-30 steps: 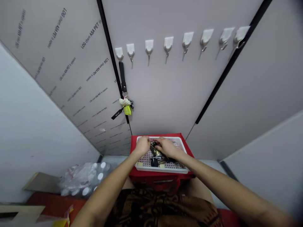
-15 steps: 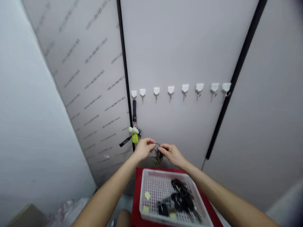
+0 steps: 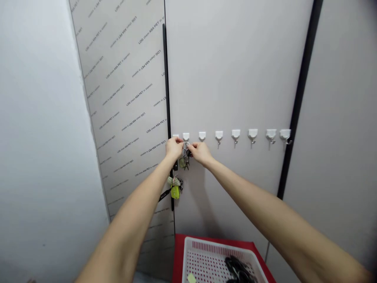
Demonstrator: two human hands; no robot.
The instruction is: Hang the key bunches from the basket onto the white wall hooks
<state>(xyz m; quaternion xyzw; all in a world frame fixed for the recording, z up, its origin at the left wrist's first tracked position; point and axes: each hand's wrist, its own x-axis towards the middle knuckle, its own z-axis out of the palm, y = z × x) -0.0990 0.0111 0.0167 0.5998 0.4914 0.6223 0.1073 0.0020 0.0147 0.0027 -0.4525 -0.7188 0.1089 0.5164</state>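
Both hands pinch one metal key ring at the second hook [image 3: 186, 136] from the left. My left hand [image 3: 174, 148] has the ring's left side between thumb and fingertips; my right hand [image 3: 201, 152] grips its right side. From the ring hangs a bunch of keys [image 3: 185, 160] with a round greenish tag. Whether the ring touches the hook's metal part is hidden by my fingers. Just below, partly behind my left hand, hangs another set of keys with a lime-yellow fob [image 3: 175, 192] and a dark strap.
A row of white hooks [image 3: 236, 134] runs rightward along the pale wall panel. Below stands a white plastic basket [image 3: 203, 246] with a dark heap of keys [image 3: 238, 269] and a yellow paper slip [image 3: 191, 278], on a red surface [image 3: 179, 251]. Black strips [image 3: 300, 94] edge the panel.
My two hands have risen with the key ring from above the basket to the second hook. The view has tilted up, so less of the basket shows.
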